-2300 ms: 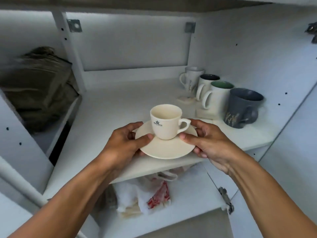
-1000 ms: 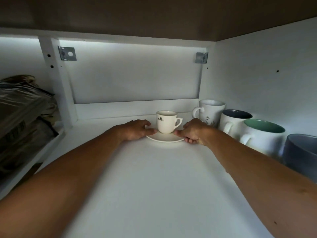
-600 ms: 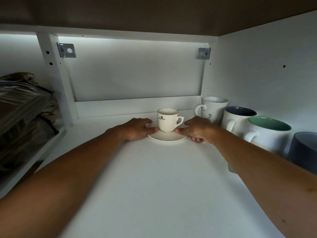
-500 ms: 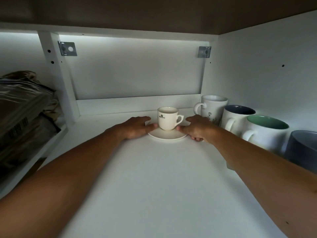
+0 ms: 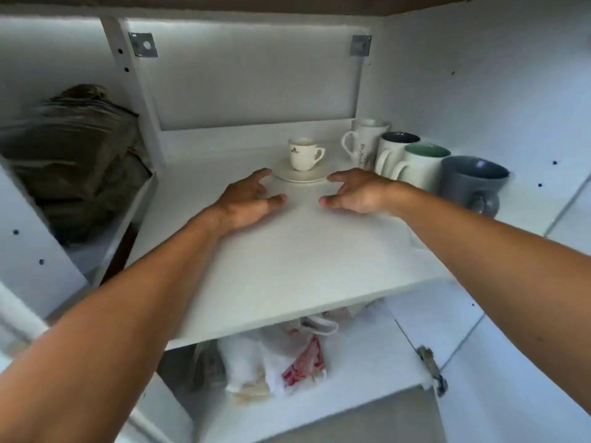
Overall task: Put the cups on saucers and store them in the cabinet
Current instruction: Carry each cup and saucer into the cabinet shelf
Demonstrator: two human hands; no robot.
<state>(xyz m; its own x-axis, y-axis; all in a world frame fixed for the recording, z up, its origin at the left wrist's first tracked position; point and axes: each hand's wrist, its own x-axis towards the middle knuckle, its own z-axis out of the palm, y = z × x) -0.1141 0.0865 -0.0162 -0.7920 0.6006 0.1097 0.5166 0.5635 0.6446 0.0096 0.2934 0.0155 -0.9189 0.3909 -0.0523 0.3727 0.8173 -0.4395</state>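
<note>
A small cream cup (image 5: pixel 302 153) with a dark logo stands upright on a cream saucer (image 5: pixel 300 176) at the back of the white cabinet shelf (image 5: pixel 287 260). My left hand (image 5: pixel 246 201) hovers just in front of the saucer on its left, fingers apart and empty. To the saucer's right front, my right hand (image 5: pixel 355 193) is also spread and holds nothing. Neither hand touches the saucer.
Several mugs line the right wall: a white one (image 5: pixel 363 142), a dark-lined one (image 5: pixel 395 151), a green-lined one (image 5: pixel 422 166) and a grey one (image 5: pixel 470 183). Brown bundled material (image 5: pixel 73 155) fills the left compartment. White bags (image 5: pixel 275 359) lie on the lower shelf. A door hinge (image 5: pixel 431 369) sticks out at lower right.
Both hands have let go of the saucer and drawn back toward me. The cup and saucer stay at the back of the shelf. My view has pulled back and tilted down.
</note>
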